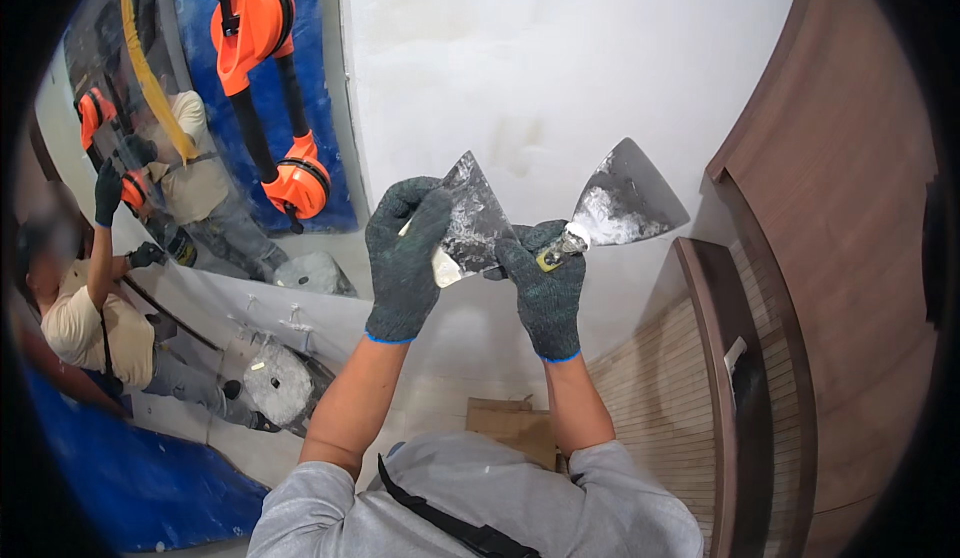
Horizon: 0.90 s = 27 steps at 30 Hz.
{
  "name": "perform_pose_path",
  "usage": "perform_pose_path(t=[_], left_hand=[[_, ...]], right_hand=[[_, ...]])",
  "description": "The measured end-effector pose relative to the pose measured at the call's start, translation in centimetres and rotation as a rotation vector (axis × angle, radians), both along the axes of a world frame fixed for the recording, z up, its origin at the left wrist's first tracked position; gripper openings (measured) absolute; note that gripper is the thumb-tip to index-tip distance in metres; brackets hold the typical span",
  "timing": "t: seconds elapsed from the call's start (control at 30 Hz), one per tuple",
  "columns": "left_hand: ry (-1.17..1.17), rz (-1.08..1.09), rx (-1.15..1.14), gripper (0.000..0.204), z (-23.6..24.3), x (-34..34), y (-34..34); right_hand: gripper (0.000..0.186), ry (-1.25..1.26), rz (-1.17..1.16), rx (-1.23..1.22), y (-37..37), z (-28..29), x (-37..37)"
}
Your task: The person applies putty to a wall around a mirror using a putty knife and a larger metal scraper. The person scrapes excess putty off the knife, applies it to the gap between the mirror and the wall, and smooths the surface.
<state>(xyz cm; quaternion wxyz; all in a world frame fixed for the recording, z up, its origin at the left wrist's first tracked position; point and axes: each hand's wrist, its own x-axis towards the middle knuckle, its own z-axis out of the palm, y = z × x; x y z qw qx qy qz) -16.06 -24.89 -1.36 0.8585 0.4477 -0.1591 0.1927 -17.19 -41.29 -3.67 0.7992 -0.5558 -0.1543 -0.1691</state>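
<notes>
Both my hands wear dark green knitted gloves with blue cuffs and are raised in front of the white wall. My left hand (404,258) is closed around a wide metal putty knife (474,220), its blade smeared with white paste; the fingers cover its handle. In my right hand (552,303) is a second putty knife (630,196), gripped by its paste-caked, yellowish handle. White paste coats the part of this fan-shaped blade nearest the handle, and the blade points up and to the right. The fingertips of my right hand meet the lower right corner of the left blade.
An orange-and-black double suction lifter (255,28) hangs on a reflective panel at upper left. A co-worker (110,328) stands at far left, hands near that panel. A grey round container (280,383), cardboard (510,426) and a brown wood panel (850,208) are around me.
</notes>
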Motion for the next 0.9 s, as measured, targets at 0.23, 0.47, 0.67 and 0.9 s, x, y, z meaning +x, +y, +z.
perform_pose_path(t=[0.23,0.47,0.67,0.9], left_hand=[[-0.073,-0.159,0.325,0.053,-2.9,-2.4,-0.3],[-0.349,0.493,0.54,0.056,-0.9,0.3,-0.9],[-0.758,1.195,0.948,0.077,7.1,6.8,-0.3],[-0.759,1.343,1.231,0.075,8.6,13.7,0.3]], right_hand=[[0.019,0.019,0.114,0.228,1.0,1.4,0.4],[0.015,0.093,0.069,0.16,1.2,2.4,0.6],[0.015,0.056,-0.068,-0.048,-2.1,1.4,0.9],[0.016,-0.156,-0.456,-0.41,-4.8,2.6,2.0]])
